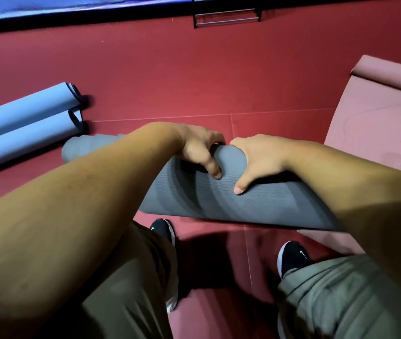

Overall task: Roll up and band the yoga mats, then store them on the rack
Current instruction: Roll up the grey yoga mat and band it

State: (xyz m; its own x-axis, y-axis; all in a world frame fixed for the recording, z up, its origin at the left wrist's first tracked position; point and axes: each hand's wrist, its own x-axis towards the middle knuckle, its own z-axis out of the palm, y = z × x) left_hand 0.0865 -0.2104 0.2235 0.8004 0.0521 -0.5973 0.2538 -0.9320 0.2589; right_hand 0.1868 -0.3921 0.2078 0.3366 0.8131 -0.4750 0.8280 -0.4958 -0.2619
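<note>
Grey yoga mat (219, 204), already rolled, is gripped in front of the legs by the left hand (199, 152) and right hand (259, 162), fingers curled over its top, no band visible; two blue rolls (23, 118) lie on the floor (194, 81), the pink mat (378, 133) lies largely unrolled, and racking appears outstanding.

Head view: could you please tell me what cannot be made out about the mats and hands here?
All in the head view:
Grey mat: right end hidden by the right forearm, left end blurred.
Left hand, right hand: most fingertips hidden behind the roll.
Blue mats: cut off at the left edge.
Pink mat: cut off at the right edge.
Metal frame at the top: blurred, too small to identify.
</note>
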